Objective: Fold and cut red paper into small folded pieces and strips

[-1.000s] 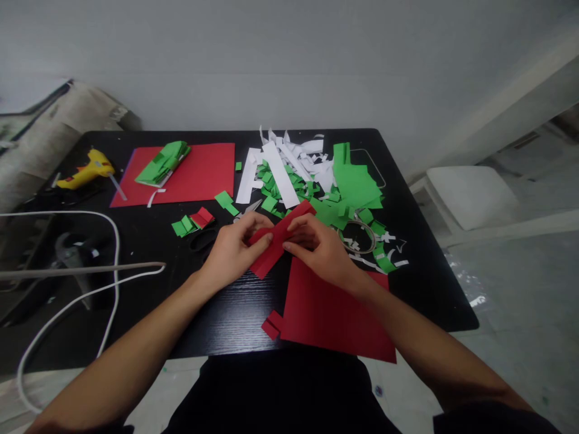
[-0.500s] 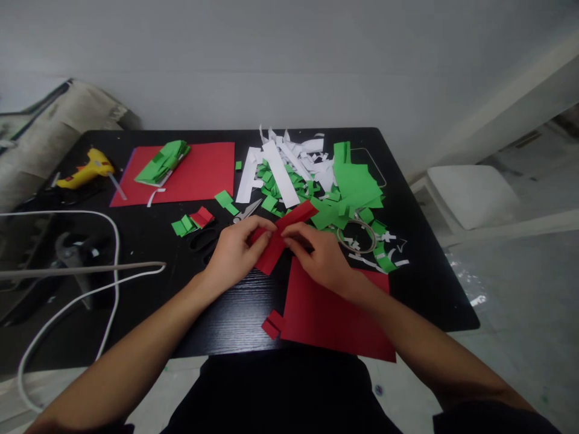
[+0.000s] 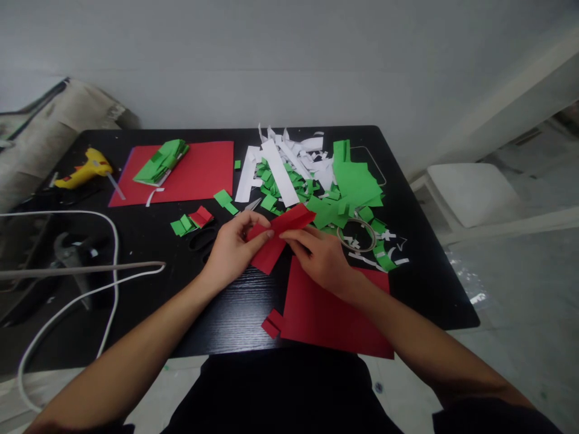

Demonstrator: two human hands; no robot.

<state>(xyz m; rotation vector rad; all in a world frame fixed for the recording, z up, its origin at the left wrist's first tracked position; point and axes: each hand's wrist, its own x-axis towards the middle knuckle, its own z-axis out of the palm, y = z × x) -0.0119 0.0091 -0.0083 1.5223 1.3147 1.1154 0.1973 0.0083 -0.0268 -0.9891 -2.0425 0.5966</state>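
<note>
Between my two hands is a folded strip of red paper [image 3: 268, 257], held above the table and slanting up to the right. My left hand [image 3: 236, 246] pinches its left side between thumb and fingers. Thumb and forefinger of my right hand [image 3: 320, 253] grip its lower right edge. Below my right forearm lies a larger red sheet [image 3: 335, 313], with a small folded red piece [image 3: 272, 323] at its left edge. Scissors [image 3: 201, 240] lie partly hidden behind my left hand.
White paper strips [image 3: 281, 173] and green scraps [image 3: 348, 187] are heaped at the back, beside a tape ring [image 3: 357, 235]. A yellow glue gun [image 3: 87, 169], a red sheet [image 3: 203, 172] bearing a green folded bundle [image 3: 163, 161], and a white cable [image 3: 116, 241] are at left.
The red strip has opened wider and turned slightly in my hands. My left fingers have shifted along it, and my right fingers lie flatter against its edge.
</note>
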